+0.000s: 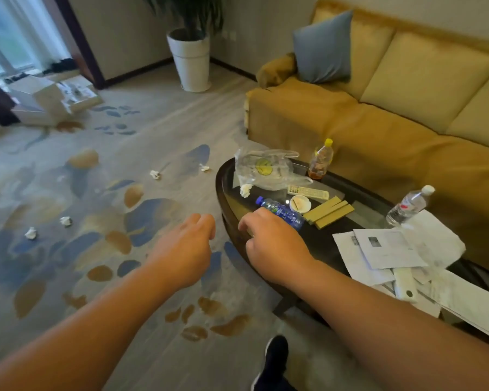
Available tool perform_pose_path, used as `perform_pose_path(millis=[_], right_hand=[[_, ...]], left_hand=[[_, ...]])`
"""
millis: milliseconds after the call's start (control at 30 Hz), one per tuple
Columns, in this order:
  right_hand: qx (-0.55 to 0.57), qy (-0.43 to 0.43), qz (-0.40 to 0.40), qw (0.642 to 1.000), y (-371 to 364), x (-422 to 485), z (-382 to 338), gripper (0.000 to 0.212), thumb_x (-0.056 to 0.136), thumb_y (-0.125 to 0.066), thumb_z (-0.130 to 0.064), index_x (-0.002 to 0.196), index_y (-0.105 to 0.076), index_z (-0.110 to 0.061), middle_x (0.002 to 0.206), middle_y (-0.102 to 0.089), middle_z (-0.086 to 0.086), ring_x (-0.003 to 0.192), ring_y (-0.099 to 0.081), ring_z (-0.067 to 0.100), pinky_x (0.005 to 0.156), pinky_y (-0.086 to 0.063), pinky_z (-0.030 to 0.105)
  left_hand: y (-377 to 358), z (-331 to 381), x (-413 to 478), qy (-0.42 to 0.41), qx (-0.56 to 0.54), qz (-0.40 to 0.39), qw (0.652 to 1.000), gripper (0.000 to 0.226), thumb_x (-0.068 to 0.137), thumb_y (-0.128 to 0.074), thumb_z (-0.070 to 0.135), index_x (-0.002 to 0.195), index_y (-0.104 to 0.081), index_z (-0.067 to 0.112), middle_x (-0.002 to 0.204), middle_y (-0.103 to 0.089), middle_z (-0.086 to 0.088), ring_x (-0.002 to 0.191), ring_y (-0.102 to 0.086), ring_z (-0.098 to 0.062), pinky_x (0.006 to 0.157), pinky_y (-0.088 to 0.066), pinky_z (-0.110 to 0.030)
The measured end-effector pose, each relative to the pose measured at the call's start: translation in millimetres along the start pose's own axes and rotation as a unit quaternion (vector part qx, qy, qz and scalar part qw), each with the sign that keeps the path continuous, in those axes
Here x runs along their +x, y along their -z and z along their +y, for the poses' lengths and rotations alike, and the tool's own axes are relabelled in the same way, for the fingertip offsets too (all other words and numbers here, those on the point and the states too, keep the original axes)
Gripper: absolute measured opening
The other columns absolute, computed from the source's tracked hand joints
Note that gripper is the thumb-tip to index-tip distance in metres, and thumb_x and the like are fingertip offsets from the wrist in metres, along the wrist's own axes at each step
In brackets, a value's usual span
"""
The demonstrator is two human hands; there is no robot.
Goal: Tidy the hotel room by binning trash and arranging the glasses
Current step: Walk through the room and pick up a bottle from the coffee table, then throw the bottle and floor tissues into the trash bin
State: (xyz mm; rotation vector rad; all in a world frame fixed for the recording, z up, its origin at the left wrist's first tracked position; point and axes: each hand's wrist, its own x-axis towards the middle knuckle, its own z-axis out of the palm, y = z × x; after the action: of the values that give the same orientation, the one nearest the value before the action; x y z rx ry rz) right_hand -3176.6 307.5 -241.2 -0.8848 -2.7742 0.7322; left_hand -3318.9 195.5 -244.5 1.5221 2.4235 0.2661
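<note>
The head camera looks down over both bare forearms. The left hand (189, 244) hangs over the patterned carpet (141, 348) with its fingers loosely curled under and nothing in them. The right hand (271, 241) is at the near rim of the dark oval coffee table (220, 182), knuckles up and fingers bent downward just over the near end of a blue-capped plastic bottle (283, 211) that lies on its side on the glass top; whether the fingers grip or even touch it cannot be told. Behind that bottle sit a crumpled tissue (245, 190), a clear plastic bag (266, 167), a white remote control (308, 192) and a small white dish (300, 204), with flat yellow boxes (328, 211) just beside the dish. A yellow-capped tea bottle (321, 159) stands upright at the far edge, and a clear water bottle (410, 204) with a white cap leans next to a loose heap of papers (390, 249) on the right end of the table. Four more tissue balls lie well apart on the carpet: two (155, 174) (204, 167) left of the table, two (65, 220) (31, 233) farther left. A mustard sofa (378, 122) with a blue cushion (323, 46) runs behind the table, a white planter (191, 60) stands in the corner, and cardboard boxes (40, 100) sit by the window.
</note>
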Motion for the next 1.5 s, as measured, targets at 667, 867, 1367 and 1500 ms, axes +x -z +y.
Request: perform_pose_path(millis=[667,867,1367,1500], right_hand=[[0.04,-0.137,-0.055,0.988,-31.2,129.2,235.4,0.029,0.085,-0.055,-0.013,0.113,-0.055,-0.022,0.119,-0.046,0.0,0.108,-0.047,0.02,0.079,-0.051,0.039],[0.059,-0.177,-0.053,0.981,-78.1,146.2,277.3,0.03,0.09,-0.057,-0.015,0.118,-0.052,-0.023,0.126,-0.043,-0.003,0.121,-0.038,0.014,0.083,-0.053,0.036],[0.096,-0.242,-0.07,0.963,-141.0,187.0,304.6,0.031,0.091,-0.053,-0.017,0.121,-0.051,-0.025,0.125,-0.041,-0.007,0.122,-0.035,0.01,0.083,-0.052,0.031],[0.097,-0.241,-0.049,0.964,-138.1,211.0,293.9,0.033,0.085,-0.053,-0.014,0.116,-0.052,-0.026,0.121,-0.043,-0.009,0.112,-0.043,0.011,0.081,-0.049,0.031]], left_hand=[[-165.6,47.4,225.8,-0.047,-0.037,-0.133,0.989,0.02,0.089,-0.048,0.031,0.109,-0.044,0.03,0.096,-0.044,0.007,0.072,-0.048,-0.006,0.058,-0.039,-0.016],[-273.4,18.9,265.7,-0.081,-0.02,-0.207,0.975,0.047,0.087,-0.054,0.043,0.125,-0.027,0.044,0.108,-0.044,0.004,0.076,-0.049,-0.008,0.061,-0.047,-0.021],[-373.7,-19.7,327.4,-0.091,-0.002,-0.312,0.946,0.032,0.084,-0.058,0.032,0.114,-0.049,0.028,0.102,-0.042,0.005,0.071,-0.052,-0.009,0.063,-0.051,-0.024],[-321.7,-24.0,347.4,-0.075,-0.099,-0.239,0.963,0.018,0.081,-0.06,0.033,0.092,-0.046,0.036,0.094,-0.047,0.011,0.067,-0.051,-0.005,0.059,-0.05,-0.02]])
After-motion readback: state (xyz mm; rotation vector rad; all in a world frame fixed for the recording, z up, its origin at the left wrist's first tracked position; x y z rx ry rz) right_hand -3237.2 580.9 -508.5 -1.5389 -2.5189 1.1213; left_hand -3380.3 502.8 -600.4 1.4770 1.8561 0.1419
